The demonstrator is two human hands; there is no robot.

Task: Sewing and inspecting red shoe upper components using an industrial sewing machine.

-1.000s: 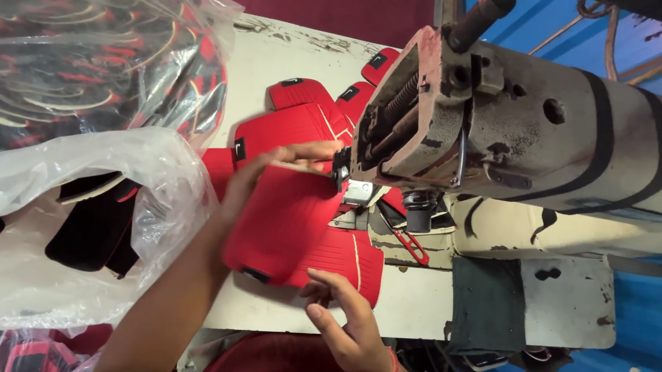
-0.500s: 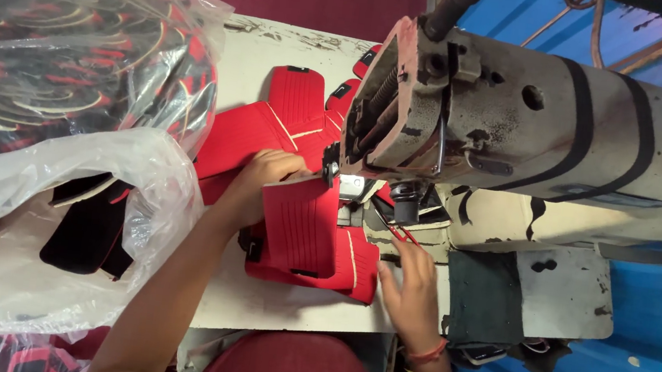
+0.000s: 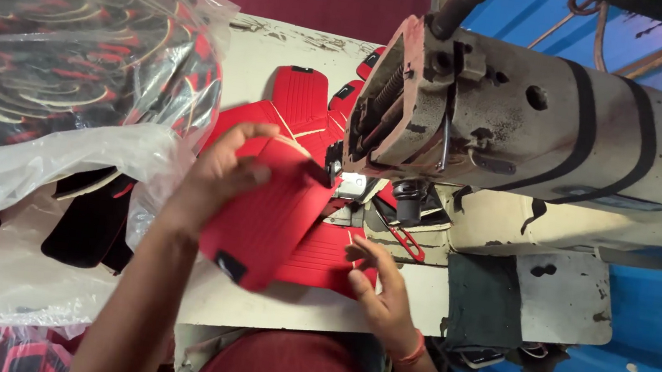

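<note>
Left hand (image 3: 218, 176) grips the red panel (image 3: 264, 220) at frame centre, its long axis slanting up-right toward the sewing machine (image 3: 521, 142); right hand (image 3: 377, 288), fingers spread, presses another red piece (image 3: 322, 261) just below-right.

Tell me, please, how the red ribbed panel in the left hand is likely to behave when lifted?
The red ribbed panel probably stays fairly stiff: it holds flat, raised off the table, in the left hand. It seems light, managed one-handed. Its stitched surface likely resists slipping.
</note>
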